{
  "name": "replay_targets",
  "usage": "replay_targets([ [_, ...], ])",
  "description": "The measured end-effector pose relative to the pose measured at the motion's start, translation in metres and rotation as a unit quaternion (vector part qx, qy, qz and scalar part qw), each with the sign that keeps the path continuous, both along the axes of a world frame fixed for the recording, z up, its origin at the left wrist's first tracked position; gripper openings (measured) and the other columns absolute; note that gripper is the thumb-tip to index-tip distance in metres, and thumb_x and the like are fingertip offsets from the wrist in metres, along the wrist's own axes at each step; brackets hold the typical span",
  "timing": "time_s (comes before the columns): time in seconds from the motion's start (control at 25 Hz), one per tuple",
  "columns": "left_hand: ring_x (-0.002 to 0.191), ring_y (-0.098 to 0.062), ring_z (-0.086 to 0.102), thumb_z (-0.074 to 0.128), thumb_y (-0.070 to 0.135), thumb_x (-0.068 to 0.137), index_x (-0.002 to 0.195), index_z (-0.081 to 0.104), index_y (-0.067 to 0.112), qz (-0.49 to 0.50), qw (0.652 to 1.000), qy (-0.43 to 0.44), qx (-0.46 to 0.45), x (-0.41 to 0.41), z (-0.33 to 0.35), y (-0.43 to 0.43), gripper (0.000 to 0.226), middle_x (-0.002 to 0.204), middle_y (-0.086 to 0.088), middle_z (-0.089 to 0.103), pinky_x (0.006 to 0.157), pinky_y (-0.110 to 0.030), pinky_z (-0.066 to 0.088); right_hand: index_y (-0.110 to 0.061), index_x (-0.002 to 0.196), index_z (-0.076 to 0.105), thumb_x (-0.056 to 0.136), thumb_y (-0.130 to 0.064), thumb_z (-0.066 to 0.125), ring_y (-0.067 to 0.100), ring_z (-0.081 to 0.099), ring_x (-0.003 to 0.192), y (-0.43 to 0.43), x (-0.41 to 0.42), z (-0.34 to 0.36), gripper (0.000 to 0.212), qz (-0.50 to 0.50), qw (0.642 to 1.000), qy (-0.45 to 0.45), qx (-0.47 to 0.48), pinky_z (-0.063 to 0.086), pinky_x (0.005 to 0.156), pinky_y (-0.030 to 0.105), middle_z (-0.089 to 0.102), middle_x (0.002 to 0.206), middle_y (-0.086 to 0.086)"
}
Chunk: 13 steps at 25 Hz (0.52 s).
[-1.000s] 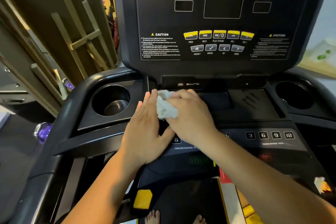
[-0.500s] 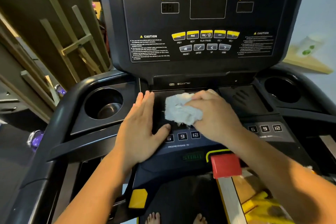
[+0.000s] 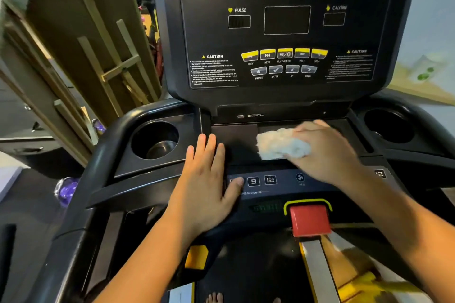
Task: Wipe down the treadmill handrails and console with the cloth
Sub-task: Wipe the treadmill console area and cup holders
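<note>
The right hand (image 3: 325,152) grips a crumpled white cloth (image 3: 280,145) against the flat black tray of the treadmill console (image 3: 283,32), just right of the frame's center. The left hand (image 3: 206,184) lies flat, fingers straight (thumb on the number buttons (image 3: 262,180)), beside the left cup holder (image 3: 155,140).

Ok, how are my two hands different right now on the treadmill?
The left hand lies flat, fingers straight, holding nothing; the right hand grips the white cloth. The left hand's thumb touches the number buttons; the right hand sits farther up, on the tray. Both rest on the console.
</note>
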<state>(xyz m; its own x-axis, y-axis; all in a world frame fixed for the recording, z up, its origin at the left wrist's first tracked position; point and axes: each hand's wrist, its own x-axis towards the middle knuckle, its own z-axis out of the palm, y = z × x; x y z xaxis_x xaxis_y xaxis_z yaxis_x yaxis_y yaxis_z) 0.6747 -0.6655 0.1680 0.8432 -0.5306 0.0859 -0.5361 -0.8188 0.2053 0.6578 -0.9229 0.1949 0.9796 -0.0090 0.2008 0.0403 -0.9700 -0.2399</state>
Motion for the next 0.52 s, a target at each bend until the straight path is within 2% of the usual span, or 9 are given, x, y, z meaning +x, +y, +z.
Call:
replay_targets([
  [0.08,0.152,-0.028,-0.011,0.015,0.067,0.09,0.157,0.017,0.01,0.005,1.0,0.005,-0.011,0.005,0.0,-0.004,0.088,0.165,-0.009,0.007,0.123,-0.043,-0.005,-0.025,0.083,0.074,0.078,-0.052,0.062,0.028,0.059,0.09,-0.006,-0.006,0.003,0.031,-0.044,0.999,-0.01,-0.002,0.051,0.075,0.042,0.068,0.092,-0.003],
  [0.2,0.151,-0.029,-0.012,0.013,0.069,0.086,0.157,0.018,0.011,-0.004,1.0,0.016,0.0,0.012,0.0,-0.007,0.092,0.165,-0.007,0.013,0.123,-0.045,-0.003,-0.029,0.083,0.073,0.081,-0.059,0.048,0.026,0.06,0.09,0.067,0.007,0.006,0.04,0.035,0.997,-0.059,-0.02,0.05,0.075,0.041,0.069,0.091,-0.007],
  [0.28,0.151,-0.028,-0.014,0.01,0.07,0.085,0.157,0.016,0.013,-0.01,1.0,0.02,0.014,0.009,0.001,-0.005,0.092,0.165,-0.006,0.01,0.122,-0.043,-0.007,-0.028,0.088,0.072,0.081,-0.057,0.045,0.023,0.056,0.099,0.086,0.009,0.007,0.04,0.07,0.997,-0.016,-0.014,0.046,0.081,0.043,0.067,0.097,-0.008],
  [0.36,0.151,-0.026,-0.017,0.007,0.07,0.086,0.157,0.015,0.015,-0.005,1.0,0.017,0.026,0.003,0.005,-0.003,0.09,0.166,-0.003,0.006,0.12,-0.043,-0.011,-0.024,0.085,0.071,0.076,-0.053,0.054,0.025,0.057,0.094,0.058,-0.001,0.004,0.034,0.064,0.995,-0.058,-0.039,0.048,0.076,0.042,0.066,0.093,-0.005],
  [0.44,0.15,-0.025,-0.018,0.004,0.07,0.089,0.157,0.016,0.015,-0.008,0.998,0.001,0.064,-0.002,0.011,-0.008,0.088,0.166,-0.002,0.007,0.12,-0.048,-0.011,-0.021,0.075,0.068,0.069,-0.046,0.065,0.03,0.06,0.085,0.006,-0.019,0.001,0.026,0.009,0.991,-0.112,-0.066,0.048,0.069,0.039,0.065,0.084,-0.003],
  [0.52,0.151,-0.026,-0.015,0.002,0.07,0.09,0.157,0.019,0.015,-0.031,0.994,-0.024,0.098,-0.003,0.012,-0.023,0.088,0.165,-0.002,0.011,0.121,-0.055,-0.006,-0.02,0.071,0.066,0.065,-0.04,0.076,0.029,0.057,0.084,-0.021,-0.033,0.001,0.023,-0.034,0.99,-0.112,-0.083,0.043,0.07,0.038,0.062,0.082,-0.004],
])
